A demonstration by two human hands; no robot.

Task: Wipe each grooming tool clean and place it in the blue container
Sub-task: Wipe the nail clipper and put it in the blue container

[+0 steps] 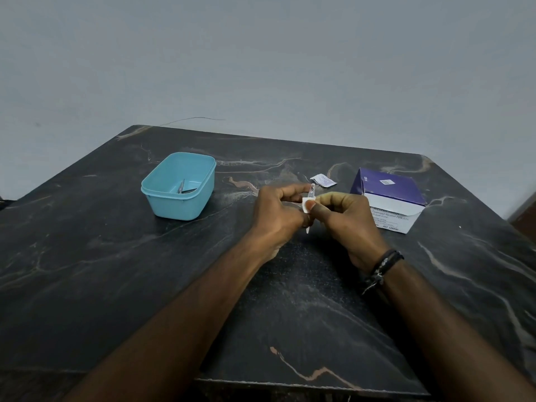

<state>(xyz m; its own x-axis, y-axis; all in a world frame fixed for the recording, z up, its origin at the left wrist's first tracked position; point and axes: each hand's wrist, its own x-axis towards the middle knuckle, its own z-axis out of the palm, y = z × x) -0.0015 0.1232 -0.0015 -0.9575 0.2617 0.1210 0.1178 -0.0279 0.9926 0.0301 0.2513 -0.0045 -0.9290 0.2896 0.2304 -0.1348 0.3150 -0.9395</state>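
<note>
Your dark marbled table fills the lower frame. Right of centre sits the purple-and-white swab box; left of centre, the blue container with small scissors inside. At centre, your left hand grips a slim metal grooming tool upright, while your right hand pinches a white wipe against it. A torn sachet lies just beyond.
</note>
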